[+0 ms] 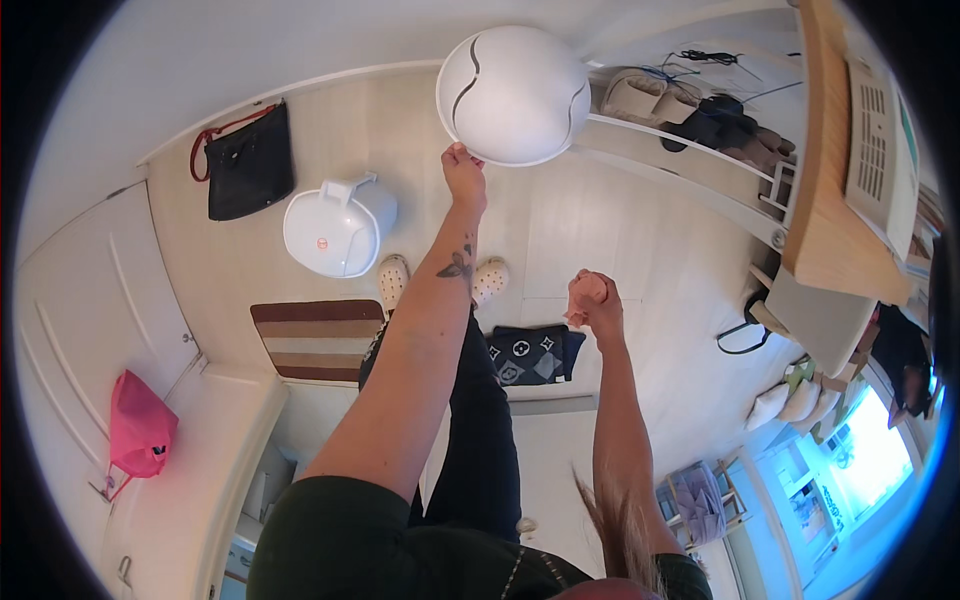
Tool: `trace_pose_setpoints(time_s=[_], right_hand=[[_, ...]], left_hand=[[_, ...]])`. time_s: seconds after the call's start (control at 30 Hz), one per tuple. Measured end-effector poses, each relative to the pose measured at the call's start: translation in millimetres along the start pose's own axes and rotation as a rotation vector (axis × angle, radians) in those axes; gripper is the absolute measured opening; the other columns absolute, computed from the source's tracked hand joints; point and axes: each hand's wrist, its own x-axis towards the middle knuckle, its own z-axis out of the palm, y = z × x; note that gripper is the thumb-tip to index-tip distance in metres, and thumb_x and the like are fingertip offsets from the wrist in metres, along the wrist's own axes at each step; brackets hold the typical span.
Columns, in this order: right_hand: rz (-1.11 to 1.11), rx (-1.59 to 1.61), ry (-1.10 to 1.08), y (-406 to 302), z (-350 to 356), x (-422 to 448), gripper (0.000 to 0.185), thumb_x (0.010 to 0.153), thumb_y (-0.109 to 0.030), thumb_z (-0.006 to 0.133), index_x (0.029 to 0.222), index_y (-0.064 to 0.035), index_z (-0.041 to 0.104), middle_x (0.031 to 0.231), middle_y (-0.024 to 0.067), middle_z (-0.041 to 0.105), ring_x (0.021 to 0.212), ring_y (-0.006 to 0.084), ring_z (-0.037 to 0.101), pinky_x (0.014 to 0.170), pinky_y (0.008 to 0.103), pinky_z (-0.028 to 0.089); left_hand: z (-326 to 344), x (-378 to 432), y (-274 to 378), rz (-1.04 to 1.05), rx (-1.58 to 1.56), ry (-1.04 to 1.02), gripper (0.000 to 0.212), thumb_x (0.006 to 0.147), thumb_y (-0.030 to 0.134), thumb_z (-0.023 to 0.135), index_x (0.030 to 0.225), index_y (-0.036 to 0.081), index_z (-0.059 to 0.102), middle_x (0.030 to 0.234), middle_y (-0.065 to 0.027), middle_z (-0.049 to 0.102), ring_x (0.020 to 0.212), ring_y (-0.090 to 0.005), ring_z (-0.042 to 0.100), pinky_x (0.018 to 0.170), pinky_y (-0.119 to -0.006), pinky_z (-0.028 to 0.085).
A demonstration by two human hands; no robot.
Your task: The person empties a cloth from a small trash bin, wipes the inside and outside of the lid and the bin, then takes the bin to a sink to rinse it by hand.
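A large round white domed cover (517, 94), which looks like a light shade, is in front of me by the wall, with dark wavy lines on its face. My left hand (463, 176) reaches out and pinches its lower left rim with the fingertips. Lower and to the right, my right hand (604, 309) grips a crumpled pink cloth (586, 292), apart from the cover. Part of the cloth is hidden by the fingers.
A white lidded bin (330, 234) and a black bag (251, 165) stand left. Near my feet lie a striped mat (319, 341) and a dark patterned textile (529, 352). Right are a shoe rack (675, 133), a wooden tabletop (832, 217) and a chair (817, 315).
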Motion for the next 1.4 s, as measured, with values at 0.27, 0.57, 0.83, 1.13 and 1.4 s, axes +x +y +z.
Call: trace_pose_setpoints(time_s=[0.27, 0.57, 0.83, 1.13, 1.4], right_hand=[[-0.092, 0.356, -0.156, -52, 48, 1, 0.051, 0.071, 0.004, 0.052, 0.121, -0.003, 0.049, 0.108, 0.0106, 0.059, 0.097, 0.0182, 0.059, 0.082, 0.0308, 0.052], [-0.086, -0.008, -0.242, -97, 61, 89, 0.076, 0.064, 0.009, 0.046, 0.138, -0.0097, 0.039, 0.115, 0.0021, 0.06, 0.1, 0.0165, 0.057, 0.068, 0.0281, 0.05], [0.041, -0.008, -0.279, -55, 78, 86, 0.049, 0.085, 0.0, 0.044, 0.134, -0.0042, 0.038, 0.1, 0.0017, 0.061, 0.068, 0.0105, 0.052, 0.063, 0.0236, 0.045], [0.126, 0.061, -0.257, 60, 144, -41, 0.039, 0.088, -0.007, 0.047, 0.127, -0.0026, 0.046, 0.101, 0.0038, 0.064, 0.084, 0.0109, 0.06, 0.071, 0.0242, 0.047], [-0.18, -0.673, -0.153, 89, 105, -31, 0.026, 0.081, -0.017, 0.055, 0.103, -0.0033, 0.055, 0.085, 0.0173, 0.065, 0.077, 0.0304, 0.064, 0.075, 0.0347, 0.051]], left_hand=[[-88, -11, 23, 0.094, 0.323, -0.116, 0.038, 0.1, 0.032, 0.035, 0.12, 0.001, 0.045, 0.099, -0.0063, 0.056, 0.086, -0.013, 0.053, 0.078, -0.028, 0.046], [-115, 22, 49, 0.129, 0.609, -0.434, 0.037, 0.1, 0.029, 0.039, 0.124, 0.001, 0.045, 0.111, -0.0102, 0.054, 0.094, -0.0168, 0.055, 0.082, -0.03, 0.047], [-129, -8, 57, -0.141, 0.583, -0.405, 0.041, 0.098, 0.039, 0.035, 0.131, 0.014, 0.041, 0.125, -0.0045, 0.05, 0.115, -0.0159, 0.048, 0.092, -0.039, 0.042], [-240, -40, 67, -0.292, 0.772, -0.466, 0.045, 0.096, 0.037, 0.043, 0.135, 0.015, 0.042, 0.127, -0.0017, 0.052, 0.112, -0.0157, 0.049, 0.091, -0.033, 0.042], [-261, -60, 60, 0.046, 0.921, -0.388, 0.051, 0.093, 0.033, 0.051, 0.133, 0.002, 0.043, 0.131, -0.0149, 0.048, 0.121, -0.0266, 0.045, 0.102, -0.035, 0.035]])
